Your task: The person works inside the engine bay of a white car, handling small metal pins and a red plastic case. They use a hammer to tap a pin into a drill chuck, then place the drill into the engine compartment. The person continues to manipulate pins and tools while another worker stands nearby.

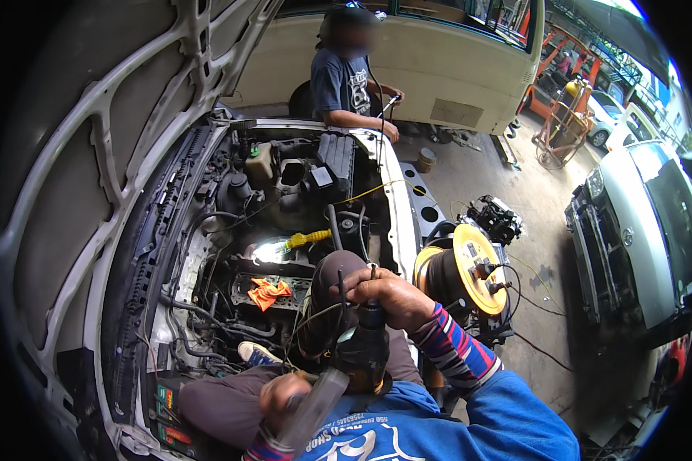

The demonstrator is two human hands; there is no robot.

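In front of my body is a black power drill [361,349], its chuck pointing away from me. My right hand [392,298] is closed around the chuck, with thin dark rods sticking up by the fingers. My left hand [281,396] is smeared by motion beside a blurred grey block-shaped thing [319,407] close to the drill; whether it grips this is unclear. I sit in the engine bay, knees bent. Beyond my knee an orange cloth [269,293] lies on the exposed engine block [242,288]. A yellow work light [307,238] shines behind it.
The raised hood [61,177] stands at left. Hoses and cables fill the bay. A yellow cable reel [480,269] stands at right, near an engine part [496,220] on the floor. Another person [350,84] works at the far fender. A silver car [638,223] is parked far right.
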